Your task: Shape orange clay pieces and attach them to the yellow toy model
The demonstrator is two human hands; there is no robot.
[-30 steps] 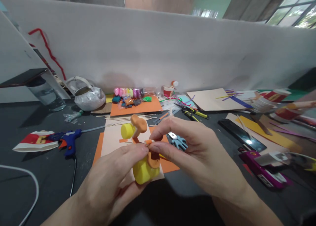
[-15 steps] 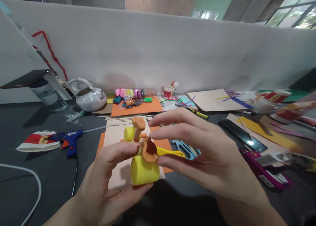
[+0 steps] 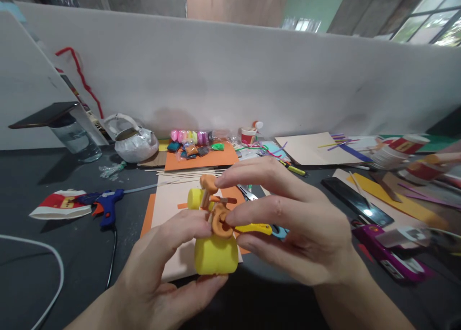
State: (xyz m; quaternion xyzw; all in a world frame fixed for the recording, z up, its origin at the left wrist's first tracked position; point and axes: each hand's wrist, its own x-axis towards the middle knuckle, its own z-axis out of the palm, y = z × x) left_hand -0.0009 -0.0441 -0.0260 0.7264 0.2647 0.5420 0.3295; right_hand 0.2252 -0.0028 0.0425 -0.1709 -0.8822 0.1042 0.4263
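Observation:
Over the table's front I hold a small clay model with a thick yellow cylinder (image 3: 216,255) at the near end and a smaller yellow cylinder (image 3: 195,199) at the far end. A curled orange clay piece (image 3: 222,223) sits on top of the near cylinder, and a knobbed orange clay piece (image 3: 209,181) rises at the far end. My left hand (image 3: 169,262) is closed around the near cylinder, thumb below and fingers at its left side. Closed on the orange parts, my right hand (image 3: 291,219) has one fingertip at the knob and another pressing the curled piece.
Beyond the hands lie pale and orange card (image 3: 173,190), a yellow-handled tool (image 3: 255,229) and blue scissors (image 3: 280,232). A blue glue gun (image 3: 108,207) is at left, beside its cord. At right are a phone (image 3: 356,202) and a purple stapler (image 3: 391,258). Clay packets (image 3: 190,138) sit behind.
A right-hand finger has come down onto the curled orange piece, whose hollow now looks more closed. The model has shifted slightly right in view; my left hand keeps its hold.

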